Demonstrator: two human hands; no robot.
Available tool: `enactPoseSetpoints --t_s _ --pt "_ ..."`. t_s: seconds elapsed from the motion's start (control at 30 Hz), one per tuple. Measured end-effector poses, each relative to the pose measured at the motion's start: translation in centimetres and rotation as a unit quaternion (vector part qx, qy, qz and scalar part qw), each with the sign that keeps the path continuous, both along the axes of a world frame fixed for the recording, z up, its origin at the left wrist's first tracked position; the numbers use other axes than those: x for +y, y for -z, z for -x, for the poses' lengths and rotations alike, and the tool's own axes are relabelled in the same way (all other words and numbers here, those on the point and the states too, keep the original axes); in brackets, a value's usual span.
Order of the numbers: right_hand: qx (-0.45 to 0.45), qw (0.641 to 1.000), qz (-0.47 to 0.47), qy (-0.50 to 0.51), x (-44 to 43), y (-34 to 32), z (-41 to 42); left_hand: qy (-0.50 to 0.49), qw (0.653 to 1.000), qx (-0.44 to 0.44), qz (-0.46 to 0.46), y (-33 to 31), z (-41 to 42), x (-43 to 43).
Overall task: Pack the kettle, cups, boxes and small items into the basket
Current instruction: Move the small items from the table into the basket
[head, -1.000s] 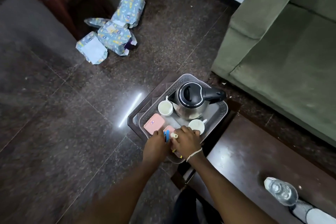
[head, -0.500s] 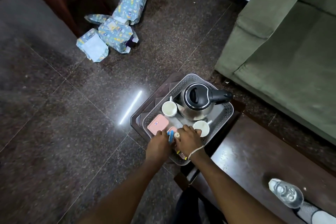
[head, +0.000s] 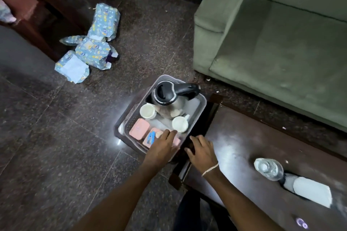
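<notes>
The grey plastic basket [head: 201, 103] sits on a dark stool beside the table's end. Inside it stand a steel kettle [head: 169, 97] with a black lid and handle, and two white cups [head: 147, 111] [head: 179, 124]. Two pink boxes [head: 139, 129] [head: 153, 138] lie at its near side, with a small blue item [head: 151, 137] on the second one. My left hand [head: 162, 148] hovers over the basket's near edge, fingers apart, partly covering that box. My right hand [head: 201, 151] rests open on the table's end, right of the basket, holding nothing.
A dark wooden table [head: 244, 148] carries a clear water bottle [head: 268, 169] and a white object [head: 309, 191]. A green sofa [head: 272, 43] fills the right. Several blue wrapped packages [head: 93, 50] lie on the dark stone floor, near a wooden chair [head: 28, 5].
Both hands have drawn back from the blue item on the pink box. The right hand has moved off the basket onto the table's end. The camera has shifted closer.
</notes>
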State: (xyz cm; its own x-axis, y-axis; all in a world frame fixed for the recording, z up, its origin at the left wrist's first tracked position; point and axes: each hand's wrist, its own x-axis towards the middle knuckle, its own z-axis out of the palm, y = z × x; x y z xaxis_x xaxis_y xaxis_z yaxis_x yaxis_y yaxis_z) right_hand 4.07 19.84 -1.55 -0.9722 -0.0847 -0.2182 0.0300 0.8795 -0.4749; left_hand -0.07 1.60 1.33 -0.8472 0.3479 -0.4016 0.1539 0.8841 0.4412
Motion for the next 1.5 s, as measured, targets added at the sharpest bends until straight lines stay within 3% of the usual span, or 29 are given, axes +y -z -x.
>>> enactPoseSetpoints --t_s 0.3,0.67,0.87,1.17,1.33,1.5 --pt "-0.058 0.982 0.003 0.182 13.9 0.5 -12.7 0.182 0.982 -0.041 -0.025 0.7 -6.1 16.2" --pt "-0.078 0.939 -0.027 0.333 27.7 5.2 -26.4 0.351 0.934 -0.05 -0.041 7.9 -16.1 32.3" --pt "-0.114 0.906 -0.096 0.395 31.6 8.7 -32.0 0.385 0.919 -0.069 -0.046 12.7 -21.1 36.9" --pt "-0.129 0.877 -0.015 0.462 33.9 12.6 -35.2 0.389 0.915 -0.096 -0.052 17.1 -26.3 41.1" --pt "-0.114 0.884 -0.002 0.454 33.5 12.7 -35.2 0.38 0.917 -0.102 -0.061 17.2 -26.8 41.2" --pt "-0.096 0.915 0.051 0.39 30.7 9.0 -32.7 0.364 0.925 -0.087 -0.069 14.0 -25.0 38.5"
